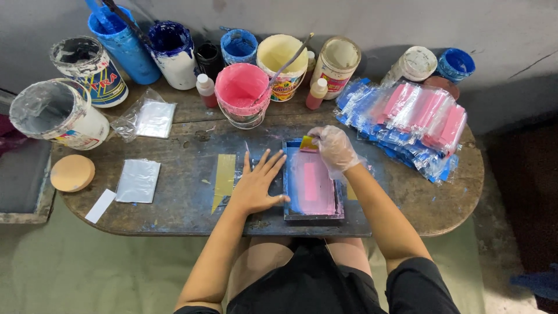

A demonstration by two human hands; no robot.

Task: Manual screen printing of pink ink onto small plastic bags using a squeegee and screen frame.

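The small printing screen (pixel 312 183), a light, stiff frame wet with slippery pink ink, lay near the table's (pixel 174 215) near edge, best steadied by its rim, where the left hand (pixel 256 186) pressed flat with fingers spread, while the gloved right hand (pixel 336 150) pinched a yellow squeegee (pixel 308 143) at its far end.

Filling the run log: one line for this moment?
left hand flat on table | gloved right hand holds squeegee on printing frame

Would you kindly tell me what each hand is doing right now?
Left hand: open, flat on the table beside the screen frame.
Right hand: gloved, closed on a small squeegee.
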